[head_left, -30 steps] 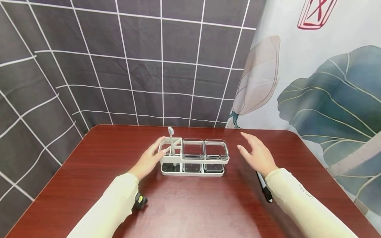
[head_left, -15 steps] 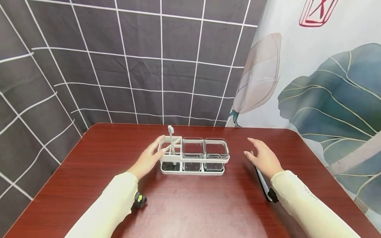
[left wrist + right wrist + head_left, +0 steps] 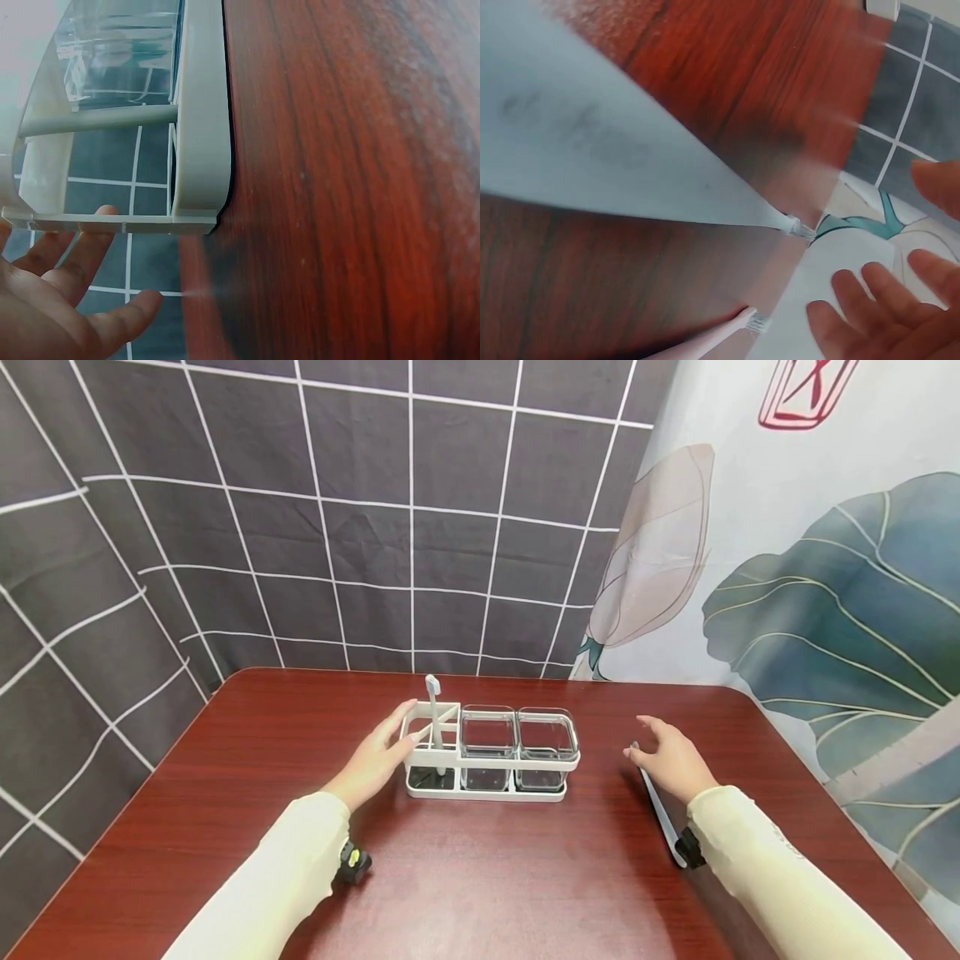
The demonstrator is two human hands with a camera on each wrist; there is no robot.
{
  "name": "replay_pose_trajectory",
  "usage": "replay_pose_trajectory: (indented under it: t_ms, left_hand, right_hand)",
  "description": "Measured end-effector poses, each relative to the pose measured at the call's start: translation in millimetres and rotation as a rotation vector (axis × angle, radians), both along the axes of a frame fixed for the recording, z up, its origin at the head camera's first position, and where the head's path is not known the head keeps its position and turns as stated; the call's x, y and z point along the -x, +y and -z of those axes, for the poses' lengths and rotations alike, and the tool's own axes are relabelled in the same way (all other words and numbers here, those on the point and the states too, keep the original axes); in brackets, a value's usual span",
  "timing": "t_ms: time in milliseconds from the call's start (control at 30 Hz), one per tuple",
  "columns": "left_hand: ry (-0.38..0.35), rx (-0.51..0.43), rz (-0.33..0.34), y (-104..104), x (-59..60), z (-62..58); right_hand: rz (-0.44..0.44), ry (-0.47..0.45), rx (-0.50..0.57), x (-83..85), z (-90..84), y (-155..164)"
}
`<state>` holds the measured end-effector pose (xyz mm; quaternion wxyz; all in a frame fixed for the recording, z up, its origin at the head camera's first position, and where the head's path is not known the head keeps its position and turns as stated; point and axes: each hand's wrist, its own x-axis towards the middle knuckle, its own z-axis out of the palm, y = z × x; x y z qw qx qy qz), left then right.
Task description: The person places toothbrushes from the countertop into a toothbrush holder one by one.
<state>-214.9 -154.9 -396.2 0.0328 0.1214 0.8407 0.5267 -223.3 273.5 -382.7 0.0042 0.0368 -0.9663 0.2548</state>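
Your red-brown wooden tabletop (image 3: 480, 877) carried a white three-bay holder rack (image 3: 491, 766) near its far middle, with two clear square cups (image 3: 517, 745) in the middle and right bays and one white toothbrush (image 3: 434, 720) standing upright in the left bay. Your left hand (image 3: 372, 763) lay relaxed, fingers straight against the rack's left end, steadying it. Your right hand (image 3: 672, 762) hovered with fingers spread, gripping nothing, right over another toothbrush (image 3: 660, 814) lying flat on the tabletop, well apart from the rack. Looked like you were at the reach-for-the-brush step; I'd guess the next move needed a pinch on that thin handle.
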Motion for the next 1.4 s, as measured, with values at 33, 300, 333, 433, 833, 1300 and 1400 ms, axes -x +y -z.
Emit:
replay_pose_trajectory:
  t_ms: [33, 300, 333, 433, 833, 1300, 1400]
  left_hand:
    - [-0.001, 0.000, 0.001, 0, 0.1, 0.0]
    - [-0.006, 0.015, -0.005, -1, -0.4, -2.0]
    - [-0.009, 0.015, -0.006, -1, -0.3, -2.0]
    - [-0.012, 0.017, -0.006, -1, -0.4, -2.9]
    - [-0.005, 0.017, -0.006, 1, 0.6, -2.1]
    - [-0.001, 0.020, -0.006, 1, 0.3, -2.2]
    - [-0.003, 0.021, -0.011, 1, 0.7, -1.4]
  right_hand:
    - [0.006, -0.015, 0.000, 0.6, 0.5, 1]
    - [0.036, -0.109, 0.018, 3.5, 2.0, 6]
    - [0.039, -0.116, 0.021, 3.7, 2.1, 6]
    - [0.044, -0.119, 0.007, 4.7, 3.2, 7]
    - [0.097, -0.249, 0.094, 6.9, 7.5, 11]
    - [0.137, -0.341, 0.169, 13.9, 10.7, 17]
    - [0.141, -0.346, 0.173, 14.9, 11.1, 16]
